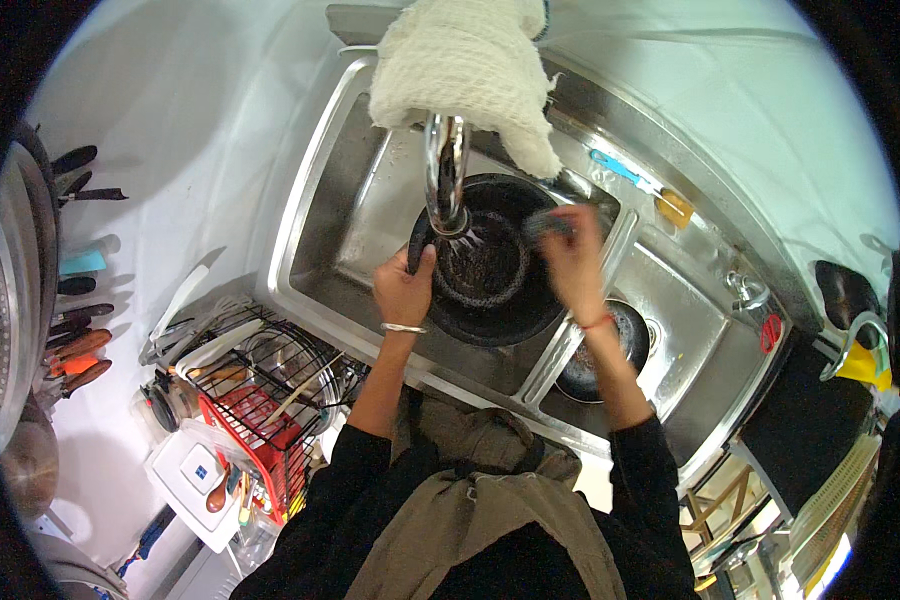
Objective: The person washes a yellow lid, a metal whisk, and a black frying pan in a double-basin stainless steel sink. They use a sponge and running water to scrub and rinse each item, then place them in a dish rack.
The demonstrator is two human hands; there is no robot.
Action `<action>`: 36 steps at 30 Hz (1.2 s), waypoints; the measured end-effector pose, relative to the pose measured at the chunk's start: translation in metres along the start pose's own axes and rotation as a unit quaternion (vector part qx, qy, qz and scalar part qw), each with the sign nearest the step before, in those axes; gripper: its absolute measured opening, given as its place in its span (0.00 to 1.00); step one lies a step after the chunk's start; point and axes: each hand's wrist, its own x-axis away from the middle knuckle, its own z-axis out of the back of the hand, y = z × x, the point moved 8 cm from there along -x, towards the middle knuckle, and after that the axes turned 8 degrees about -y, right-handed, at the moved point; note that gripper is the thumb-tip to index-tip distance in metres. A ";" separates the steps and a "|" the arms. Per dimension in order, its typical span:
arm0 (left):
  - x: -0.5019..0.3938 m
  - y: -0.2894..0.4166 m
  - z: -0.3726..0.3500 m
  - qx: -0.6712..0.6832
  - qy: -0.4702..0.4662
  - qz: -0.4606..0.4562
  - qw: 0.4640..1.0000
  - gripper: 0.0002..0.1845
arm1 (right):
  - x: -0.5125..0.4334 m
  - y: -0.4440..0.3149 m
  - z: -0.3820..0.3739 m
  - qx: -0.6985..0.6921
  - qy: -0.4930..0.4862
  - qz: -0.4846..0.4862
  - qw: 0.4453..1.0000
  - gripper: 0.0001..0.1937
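Note:
My left hand [403,291] grips the short black side handle of a large black wok [487,319] in the left basin of a steel sink [289,225]. Water runs from the chrome faucet [446,169] into the wok, where it foams in a ring. In my right hand [576,262] is a dark scrubbing pad [551,225], held at the wok's upper right side; the hand is blurred. Beneath my right forearm a smaller dark pan [631,337] lies in the right basin, partly hidden. A cream cloth [465,67] covers the upper part of the faucet.
A black wire dish rack [255,360] with a red basket [244,420] stands at the left. Behind the basins lie a blue-handled brush [615,166] and a yellow sponge [675,208]. Red scissors handles [770,333] rest at the sink's right rim. Utensils hang along the left wall.

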 end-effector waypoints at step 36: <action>0.018 0.042 -0.007 -0.049 -0.016 -0.012 0.999 0.17 | 0.001 -0.026 -0.106 0.373 -0.245 0.057 0.893 0.10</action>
